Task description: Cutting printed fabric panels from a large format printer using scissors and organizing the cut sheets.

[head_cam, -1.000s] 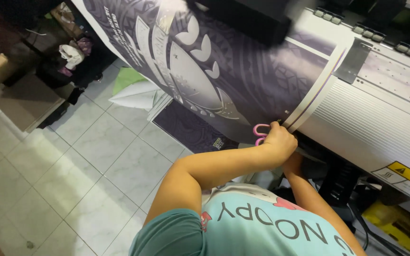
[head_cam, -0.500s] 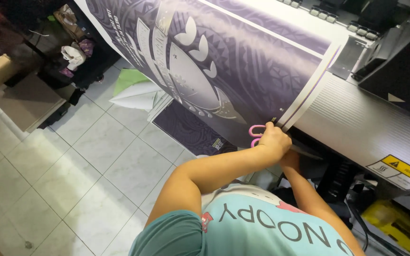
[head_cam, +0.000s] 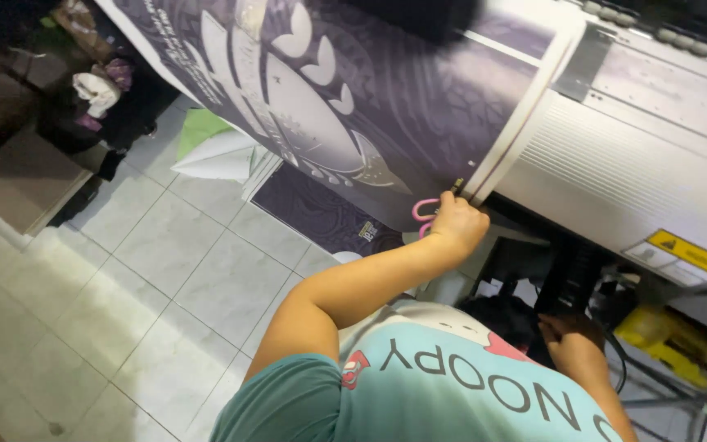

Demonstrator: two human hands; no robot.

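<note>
My left hand (head_cam: 456,227) grips pink-handled scissors (head_cam: 424,214), their blades at the lower edge of a dark purple printed sheet (head_cam: 386,106). The sheet hangs out of a wide white printer (head_cam: 615,172) and has a white margin strip (head_cam: 517,123) right above the blades. My right hand (head_cam: 570,342) is lower, below the printer body next to its dark stand (head_cam: 570,270), with the fingers curled against something dark. What it touches is unclear.
More printed sheet (head_cam: 312,209) lies on the pale tiled floor (head_cam: 165,278) under the printer, beside white and green paper (head_cam: 214,151). Dark clutter and cloth (head_cam: 96,90) fill the upper left. A yellow object (head_cam: 673,340) and cables sit low on the right.
The view has shifted slightly. My left hand stays with the scissors at the sheet's lower edge. My right hand has dropped from behind the left hand to beside the stand.
</note>
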